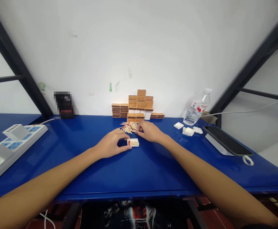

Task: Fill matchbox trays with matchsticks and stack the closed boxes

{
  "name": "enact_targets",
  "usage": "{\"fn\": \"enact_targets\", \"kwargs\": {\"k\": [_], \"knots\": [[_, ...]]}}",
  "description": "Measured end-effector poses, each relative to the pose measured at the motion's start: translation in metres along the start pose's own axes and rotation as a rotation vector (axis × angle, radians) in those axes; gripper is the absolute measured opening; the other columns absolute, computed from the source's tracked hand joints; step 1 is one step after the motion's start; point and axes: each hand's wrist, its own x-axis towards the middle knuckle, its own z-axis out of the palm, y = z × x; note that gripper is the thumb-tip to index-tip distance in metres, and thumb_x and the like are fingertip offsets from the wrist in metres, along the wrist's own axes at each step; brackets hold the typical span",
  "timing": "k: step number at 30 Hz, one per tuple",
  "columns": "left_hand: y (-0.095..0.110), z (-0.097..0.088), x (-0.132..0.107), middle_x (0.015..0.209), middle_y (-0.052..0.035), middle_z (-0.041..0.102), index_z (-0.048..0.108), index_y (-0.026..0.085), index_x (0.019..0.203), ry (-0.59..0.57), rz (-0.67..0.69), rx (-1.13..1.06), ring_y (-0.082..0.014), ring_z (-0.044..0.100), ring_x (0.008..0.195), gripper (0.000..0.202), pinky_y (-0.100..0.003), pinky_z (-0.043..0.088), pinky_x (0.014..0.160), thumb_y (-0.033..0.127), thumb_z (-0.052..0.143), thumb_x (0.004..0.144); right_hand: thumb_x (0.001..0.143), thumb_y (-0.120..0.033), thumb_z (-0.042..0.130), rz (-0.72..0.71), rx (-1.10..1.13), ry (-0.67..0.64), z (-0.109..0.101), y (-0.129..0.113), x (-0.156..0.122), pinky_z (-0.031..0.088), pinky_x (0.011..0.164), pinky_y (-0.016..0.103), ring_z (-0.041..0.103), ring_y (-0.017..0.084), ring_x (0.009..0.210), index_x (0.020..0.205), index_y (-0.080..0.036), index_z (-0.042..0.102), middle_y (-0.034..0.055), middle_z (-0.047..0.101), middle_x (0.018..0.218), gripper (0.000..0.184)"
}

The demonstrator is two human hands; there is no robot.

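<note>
My left hand [111, 143] grips a small white matchbox tray [136, 140] by its left end, thumb in front and fingers behind. Several red-tipped matches [132, 143] lie inside the tray. Just beyond it is a loose heap of matches [128, 127] on the blue table. At the heap's right edge, my right hand [148, 131] has its fingers curled and pinched together. What sits between those fingertips is too small to make out.
Stacked matchboxes [141, 104] stand against the wall behind the heap. To the right are white trays [188, 131], a water bottle [196, 109] and a propped phone [227, 140] with a cable. A power strip [31, 136] lies left on the blue table [129, 175].
</note>
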Motion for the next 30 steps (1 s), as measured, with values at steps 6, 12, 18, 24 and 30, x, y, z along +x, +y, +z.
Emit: {"fn": "enact_targets", "kwargs": {"k": [6, 12, 18, 24, 30], "knots": [[-0.002, 0.0, 0.0, 0.106, -0.0056, 0.074, 0.074, 0.023, 0.112, -0.003, 0.004, 0.007, -0.0247, 0.065, 0.101, 0.031, -0.039, 0.052, 0.089, 0.047, 0.074, 0.092, 0.103, -0.03, 0.057, -0.022, -0.085, -0.124, -0.007, 0.007, -0.004, 0.042, 0.074, 0.026, 0.065, 0.02, 0.092, 0.096, -0.015, 0.071, 0.0131, 0.071, 0.11, 0.021], [-0.003, -0.001, -0.001, 0.105, -0.0054, 0.074, 0.074, 0.023, 0.111, 0.005, -0.002, 0.007, -0.0244, 0.065, 0.1, 0.031, -0.039, 0.052, 0.087, 0.048, 0.074, 0.092, 0.104, -0.03, 0.054, -0.036, -0.113, -0.215, -0.018, 0.021, -0.008, 0.043, 0.074, 0.026, 0.066, 0.022, 0.092, 0.098, -0.014, 0.071, 0.0152, 0.072, 0.108, 0.024], [-0.003, 0.0, 0.0, 0.106, -0.0058, 0.074, 0.074, 0.023, 0.111, -0.002, -0.014, 0.008, -0.0246, 0.065, 0.1, 0.032, -0.039, 0.053, 0.086, 0.049, 0.073, 0.093, 0.1, -0.032, 0.059, 0.016, -0.093, -0.363, -0.036, 0.029, -0.012, 0.038, 0.064, 0.027, 0.063, 0.019, 0.077, 0.086, -0.015, 0.072, 0.0094, 0.075, 0.09, 0.026], [-0.003, -0.001, -0.001, 0.105, -0.0052, 0.074, 0.073, 0.023, 0.112, -0.008, -0.019, 0.01, -0.024, 0.065, 0.1, 0.032, -0.039, 0.053, 0.086, 0.049, 0.073, 0.093, 0.096, -0.039, 0.068, 0.065, -0.015, -0.396, -0.04, 0.031, -0.012, 0.04, 0.064, 0.026, 0.065, 0.019, 0.081, 0.094, -0.017, 0.072, 0.0079, 0.077, 0.096, 0.023], [-0.002, -0.001, 0.0, 0.103, -0.005, 0.073, 0.074, 0.023, 0.11, -0.002, -0.005, 0.011, -0.0237, 0.065, 0.098, 0.031, -0.038, 0.053, 0.085, 0.049, 0.073, 0.093, 0.101, -0.038, 0.06, 0.033, -0.078, -0.251, -0.033, 0.027, -0.01, 0.04, 0.068, 0.026, 0.065, 0.02, 0.086, 0.096, -0.016, 0.069, 0.011, 0.075, 0.103, 0.025]]}}
